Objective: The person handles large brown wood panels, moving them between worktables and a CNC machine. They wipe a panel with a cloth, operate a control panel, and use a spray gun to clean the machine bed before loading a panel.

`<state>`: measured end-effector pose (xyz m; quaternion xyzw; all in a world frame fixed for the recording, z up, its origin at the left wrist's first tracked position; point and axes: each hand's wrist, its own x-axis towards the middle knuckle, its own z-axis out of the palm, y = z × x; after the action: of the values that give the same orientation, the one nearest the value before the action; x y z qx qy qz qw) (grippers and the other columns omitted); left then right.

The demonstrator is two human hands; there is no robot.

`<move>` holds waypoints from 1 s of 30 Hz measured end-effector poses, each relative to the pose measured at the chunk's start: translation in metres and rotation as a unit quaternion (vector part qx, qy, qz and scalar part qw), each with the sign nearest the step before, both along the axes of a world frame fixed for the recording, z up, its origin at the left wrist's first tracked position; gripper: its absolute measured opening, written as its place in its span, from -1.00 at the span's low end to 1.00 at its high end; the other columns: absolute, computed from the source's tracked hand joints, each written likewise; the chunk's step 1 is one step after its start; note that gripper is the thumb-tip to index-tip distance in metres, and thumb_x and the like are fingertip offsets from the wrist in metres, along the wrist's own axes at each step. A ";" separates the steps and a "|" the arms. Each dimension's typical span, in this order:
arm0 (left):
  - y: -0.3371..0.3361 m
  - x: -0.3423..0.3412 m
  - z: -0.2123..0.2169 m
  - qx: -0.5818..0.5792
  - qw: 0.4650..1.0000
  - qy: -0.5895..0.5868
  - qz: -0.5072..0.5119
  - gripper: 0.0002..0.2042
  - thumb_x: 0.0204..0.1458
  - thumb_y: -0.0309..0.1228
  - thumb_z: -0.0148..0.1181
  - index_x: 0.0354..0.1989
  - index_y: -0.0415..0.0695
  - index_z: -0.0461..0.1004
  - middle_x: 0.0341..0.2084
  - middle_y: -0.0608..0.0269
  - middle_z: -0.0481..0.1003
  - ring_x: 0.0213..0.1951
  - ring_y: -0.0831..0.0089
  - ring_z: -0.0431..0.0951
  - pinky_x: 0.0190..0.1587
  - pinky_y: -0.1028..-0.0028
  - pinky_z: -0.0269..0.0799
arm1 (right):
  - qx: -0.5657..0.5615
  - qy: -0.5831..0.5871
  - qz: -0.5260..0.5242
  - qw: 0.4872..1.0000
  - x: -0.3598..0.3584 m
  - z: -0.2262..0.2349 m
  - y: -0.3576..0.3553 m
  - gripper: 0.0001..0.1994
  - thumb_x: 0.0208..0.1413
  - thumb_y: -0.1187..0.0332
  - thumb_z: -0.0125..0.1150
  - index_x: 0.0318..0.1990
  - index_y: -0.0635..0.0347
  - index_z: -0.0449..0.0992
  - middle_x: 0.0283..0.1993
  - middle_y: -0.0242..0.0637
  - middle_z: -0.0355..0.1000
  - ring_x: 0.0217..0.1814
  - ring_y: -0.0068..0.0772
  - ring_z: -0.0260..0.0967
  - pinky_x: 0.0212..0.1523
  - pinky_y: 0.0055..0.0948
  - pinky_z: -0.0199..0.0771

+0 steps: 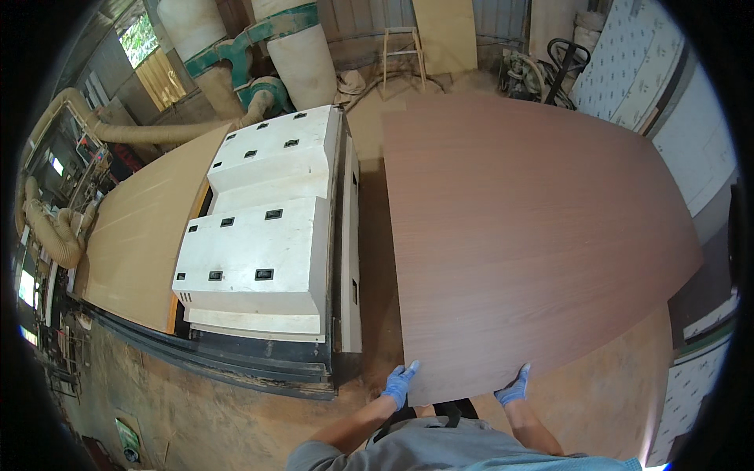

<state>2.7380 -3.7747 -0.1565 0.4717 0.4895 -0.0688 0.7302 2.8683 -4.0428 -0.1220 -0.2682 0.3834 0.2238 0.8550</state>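
A large dark brown wood-grain panel point(526, 235) fills the right half of the view, held flat in front of me. My left hand point(399, 383), in a blue glove, grips its near edge at the left corner. My right hand point(514, 387), also gloved in blue, grips the same near edge further right. Both forearms come up from the lower edge, over my grey shirt.
A white stepped machine housing point(267, 228) stands to the left, on a dark base. A light tan board point(141, 235) lies beyond it. Dust-extraction ducts point(236, 55) and bags rise behind. Pale patterned sheets point(636, 71) lean at the right. More tan board point(605, 392) lies under the panel.
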 end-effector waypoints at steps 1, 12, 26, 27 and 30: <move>0.007 -0.005 0.023 -0.017 1.000 -0.010 0.013 -0.34 -0.10 -0.09 0.29 0.07 -0.29 0.26 -0.03 0.07 0.37 -0.06 0.32 0.38 0.01 0.39 0.30 | 0.016 -0.019 0.002 1.000 -0.005 0.001 0.002 -0.34 0.01 -0.30 -0.13 0.16 -0.11 0.27 0.21 -0.40 0.23 0.22 -0.19 0.15 0.20 -0.05 0.16; 0.103 -0.113 0.154 -0.073 0.990 -0.111 0.056 -0.78 -0.04 -0.24 0.26 -0.34 -0.07 0.43 -0.42 0.39 0.44 -0.36 0.53 0.42 -0.26 0.52 0.36 | 0.048 -0.007 -0.007 0.999 -0.119 0.098 0.088 -0.43 0.02 -0.17 0.03 0.12 -0.05 0.29 0.15 -0.34 0.28 0.20 -0.18 0.18 0.20 -0.05 0.20; 0.304 -0.351 0.058 0.178 0.972 -0.017 0.152 -0.58 0.02 -0.24 0.17 -0.01 -0.24 0.35 -0.18 0.21 0.45 -0.13 0.35 0.43 -0.05 0.35 0.35 | -0.076 0.283 0.372 0.881 -0.309 0.090 0.294 -0.32 -0.04 -0.27 0.02 0.13 -0.03 0.21 0.16 -0.21 0.23 0.18 -0.15 0.16 0.09 0.00 0.23; 0.312 -0.355 0.052 0.235 0.960 0.012 0.149 -0.58 0.03 -0.26 0.16 0.00 -0.25 0.34 -0.19 0.20 0.45 -0.12 0.34 0.43 -0.04 0.36 0.35 | -0.079 0.309 0.380 0.868 -0.321 0.071 0.306 -0.32 -0.05 -0.26 0.04 0.12 0.00 0.23 0.14 -0.23 0.26 0.14 -0.17 0.21 0.07 -0.04 0.27; 0.302 -0.337 0.087 0.348 0.924 -0.021 0.155 -0.53 0.02 -0.25 0.17 0.05 -0.28 0.30 -0.08 0.11 0.41 -0.08 0.30 0.41 0.01 0.33 0.30 | 0.220 0.286 0.512 0.779 -0.351 -0.041 0.298 -0.37 -0.04 -0.21 0.09 0.04 0.06 0.32 0.01 -0.26 0.38 -0.06 -0.26 0.36 -0.07 -0.22 0.38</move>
<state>2.4008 -3.4728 -0.0691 0.6153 0.5341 0.2299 0.5322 2.5173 -3.7445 -0.1631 -0.1532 0.3564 0.7736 0.5010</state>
